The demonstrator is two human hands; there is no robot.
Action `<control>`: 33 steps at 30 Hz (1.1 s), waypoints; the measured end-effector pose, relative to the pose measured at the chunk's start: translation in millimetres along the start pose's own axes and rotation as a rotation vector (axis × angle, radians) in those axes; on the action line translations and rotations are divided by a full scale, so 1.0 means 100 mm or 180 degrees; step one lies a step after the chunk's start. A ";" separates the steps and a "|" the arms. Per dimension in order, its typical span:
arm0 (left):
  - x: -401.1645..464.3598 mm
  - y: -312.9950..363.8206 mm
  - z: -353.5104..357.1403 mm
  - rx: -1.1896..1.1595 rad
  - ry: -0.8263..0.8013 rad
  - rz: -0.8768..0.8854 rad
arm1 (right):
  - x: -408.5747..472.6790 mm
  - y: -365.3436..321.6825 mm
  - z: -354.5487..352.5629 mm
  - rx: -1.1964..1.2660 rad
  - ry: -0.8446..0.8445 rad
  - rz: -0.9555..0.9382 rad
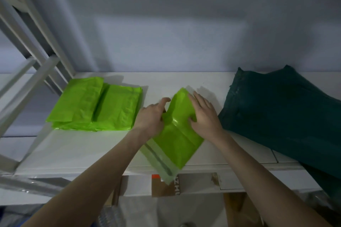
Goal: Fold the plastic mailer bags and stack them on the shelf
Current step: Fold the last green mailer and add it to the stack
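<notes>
A bright green mailer bag (175, 138) lies slanted on the white shelf (77, 149), its adhesive-strip end hanging over the front edge. My left hand (150, 116) pinches the bag's left side, thumb on top. My right hand (204, 114) presses flat on the bag's right side with fingers spread toward the far corner. Between the hands the bag's middle bulges upward. A stack of folded green mailer bags (96, 107) rests on the shelf to the left, apart from my hands.
A pile of dark teal mailer bags (276, 116) leans at the right and spills over the shelf's front edge. White shelf posts (36, 46) rise at the left. Cardboard boxes (166, 188) sit below the shelf. A grey wall stands behind.
</notes>
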State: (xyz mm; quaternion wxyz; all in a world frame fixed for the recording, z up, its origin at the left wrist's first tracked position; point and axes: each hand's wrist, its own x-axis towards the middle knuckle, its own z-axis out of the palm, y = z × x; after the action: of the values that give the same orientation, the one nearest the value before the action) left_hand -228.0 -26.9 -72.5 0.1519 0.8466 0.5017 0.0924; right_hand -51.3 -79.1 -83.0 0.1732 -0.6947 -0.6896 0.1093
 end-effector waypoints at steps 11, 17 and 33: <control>0.32 0.37 -0.50 0.0836 0.1334 0.1057 | 0.32 -0.33 -0.58 -0.0558 0.0241 -0.0366; 0.31 0.45 -0.48 0.0663 0.1741 0.1253 | 0.33 -0.26 -0.55 0.0963 0.0291 0.0327; -0.13 0.14 0.54 0.0187 -0.0269 0.0410 | -0.11 0.13 0.20 0.0325 0.1154 0.0906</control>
State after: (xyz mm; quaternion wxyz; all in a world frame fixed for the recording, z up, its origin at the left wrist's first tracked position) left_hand -205.7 -54.0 -118.4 0.1417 0.8843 0.4418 0.0514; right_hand -47.1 -88.3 -107.4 0.3119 -0.7835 -0.5359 0.0408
